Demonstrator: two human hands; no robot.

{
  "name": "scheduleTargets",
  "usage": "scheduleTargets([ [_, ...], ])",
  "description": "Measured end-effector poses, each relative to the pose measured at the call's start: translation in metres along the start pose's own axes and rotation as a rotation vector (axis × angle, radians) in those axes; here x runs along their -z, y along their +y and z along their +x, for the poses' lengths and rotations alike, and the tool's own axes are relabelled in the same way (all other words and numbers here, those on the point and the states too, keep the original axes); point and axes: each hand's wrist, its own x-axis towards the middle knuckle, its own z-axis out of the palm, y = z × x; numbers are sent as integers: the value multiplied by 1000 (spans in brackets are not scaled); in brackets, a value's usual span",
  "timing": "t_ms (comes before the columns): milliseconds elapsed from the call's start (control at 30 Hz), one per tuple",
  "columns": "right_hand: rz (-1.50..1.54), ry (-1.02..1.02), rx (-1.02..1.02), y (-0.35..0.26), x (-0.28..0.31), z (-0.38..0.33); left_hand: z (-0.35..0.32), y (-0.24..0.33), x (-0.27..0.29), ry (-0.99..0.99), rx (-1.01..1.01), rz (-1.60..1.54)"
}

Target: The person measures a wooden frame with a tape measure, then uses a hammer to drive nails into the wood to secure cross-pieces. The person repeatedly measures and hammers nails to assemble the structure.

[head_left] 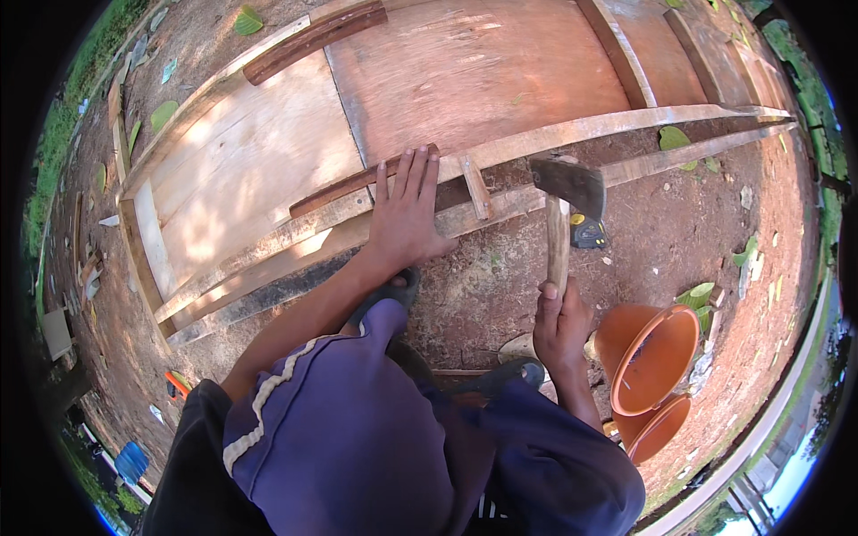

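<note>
1. Two orange buckets, the upper bucket [618, 332] and the lower bucket [666, 425], lie tilted on the near side of the plywood panel [483, 71]; a wide backswing of the right elbow might knock them and spill what is inside.
2. The right hand [560, 326], also on the panel's near side, has its grip closed firmly round the wooden handle of the hatchet [558, 223]. Sweat or a loose hold could let the handle twist, turning the blade off line.
3. The tape measure [586, 235] lies on the ground off the panel's near edge, beside the hatchet in view (how high the blade hangs, I cannot tell); a low miss could crack it.
4. The left hand [402, 214] rests flat across the panel's near edge, its grip slack, fingers extended and clasping nothing. A glancing blow nearby could catch them.
5. The reddish-brown batten [335, 192] lies along the panel's near edge under those fingertips; it might skid if pressed unevenly, as might the short crosspiece [476, 188] beside it if struck askew.
</note>
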Motion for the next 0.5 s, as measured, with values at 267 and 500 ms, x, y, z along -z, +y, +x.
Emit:
scheduleTargets([
  [267, -291, -291, -213, 53, -26, 2, 6, 7, 0, 19, -25, -26],
  [500, 447, 219, 249, -7, 6, 0, -1, -3, -1, 50, -6, 3],
])
